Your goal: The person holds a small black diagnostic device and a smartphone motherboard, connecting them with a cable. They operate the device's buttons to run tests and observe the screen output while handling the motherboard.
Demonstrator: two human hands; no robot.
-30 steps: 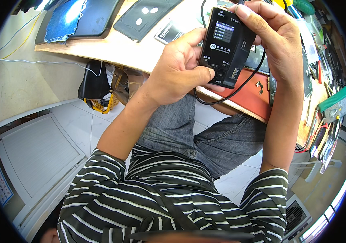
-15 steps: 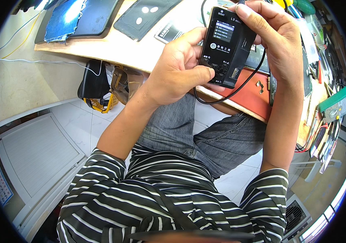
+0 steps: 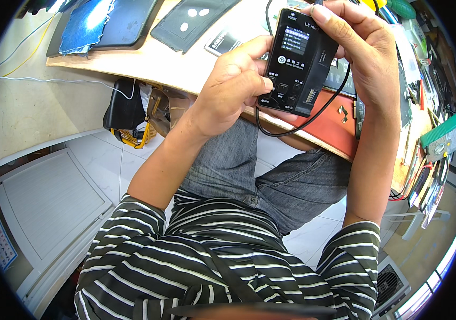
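Both hands hold up a black handheld electronic device (image 3: 297, 66) over the table's front edge. Its small screen (image 3: 295, 42) is lit and shows a menu list, with flat keys on the lower part. My left hand (image 3: 233, 88) is closed around the device's left side, its thumb at the left edge of the keys. At the top right end, my right hand (image 3: 358, 45) grips the device where a cable plug seems to go in; the fingers hide most of that joint. A black cable (image 3: 318, 125) loops below the device.
An orange-red mat (image 3: 330, 130) with small metal parts lies under the device. Left on the wooden table (image 3: 132, 72) are a dark tray (image 3: 126, 40) with a blue cloth (image 3: 86, 26) and a black flat panel (image 3: 185, 26). A green-topped meter (image 3: 444, 141) and tools crowd the right edge.
My left thumb has moved up and left, off the middle of the keys to their left edge, baring more keys. The right hand and the device have hardly moved.
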